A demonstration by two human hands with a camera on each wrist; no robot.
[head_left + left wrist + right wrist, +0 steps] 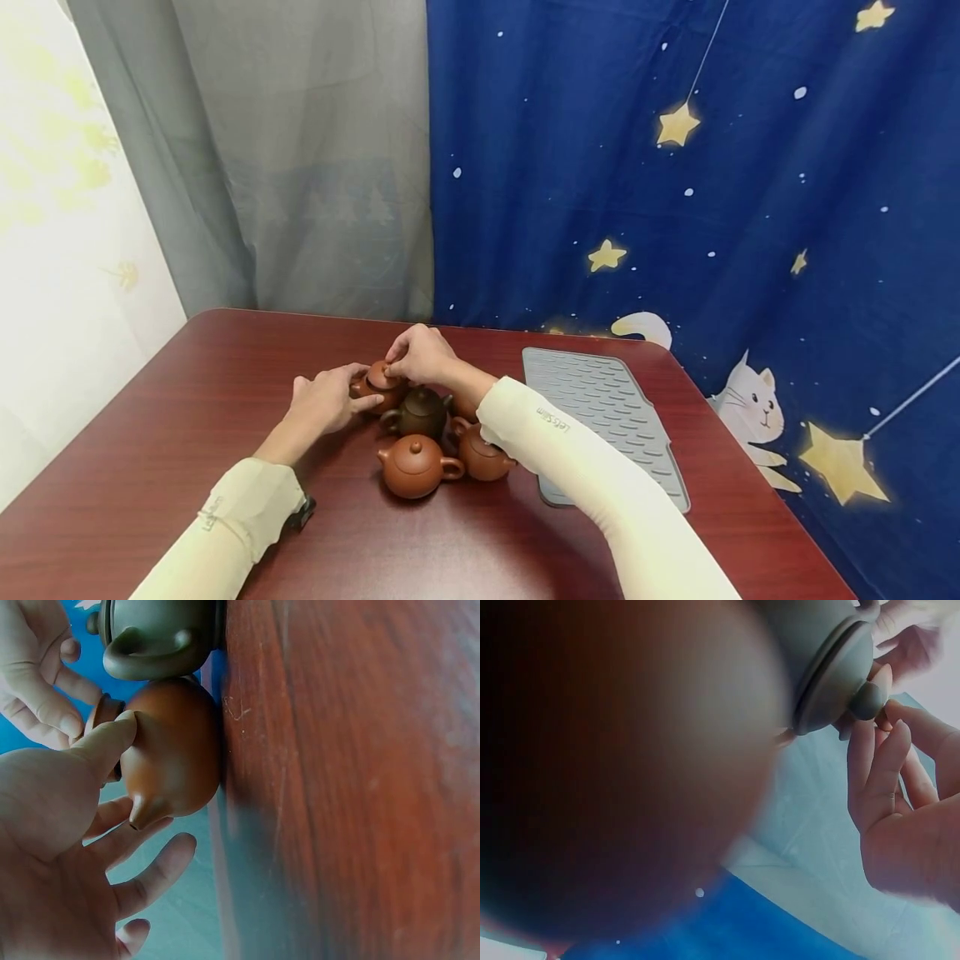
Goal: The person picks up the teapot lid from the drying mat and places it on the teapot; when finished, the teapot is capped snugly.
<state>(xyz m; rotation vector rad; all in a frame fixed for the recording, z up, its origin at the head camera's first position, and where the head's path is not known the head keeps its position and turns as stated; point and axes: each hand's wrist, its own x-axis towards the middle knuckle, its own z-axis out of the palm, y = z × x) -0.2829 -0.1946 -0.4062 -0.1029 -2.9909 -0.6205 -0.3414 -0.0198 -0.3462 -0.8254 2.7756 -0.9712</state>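
Note:
At the back of the cluster stands a reddish-brown clay teapot (380, 402). My left hand (322, 404) holds its body at the spout side, the thumb (112, 742) on the near shoulder and other fingers behind. With thumb and fingertips, my right hand (423, 354) pinches the knob of that teapot's lid (378, 377), which sits tilted at the pot's mouth. Just in front is a dark greenish-brown teapot (422, 412) with its lid on. A lidded reddish-brown teapot (412, 468) stands nearest me, and another brown teapot (483, 457) is partly covered by my right sleeve.
A brown rounded piece (465, 407) shows beneath the right forearm, mostly hidden. To the right lies a grey ridged mat (600, 400) on the dark red table (247, 367). Curtains (525, 167) hang behind the table's far edge.

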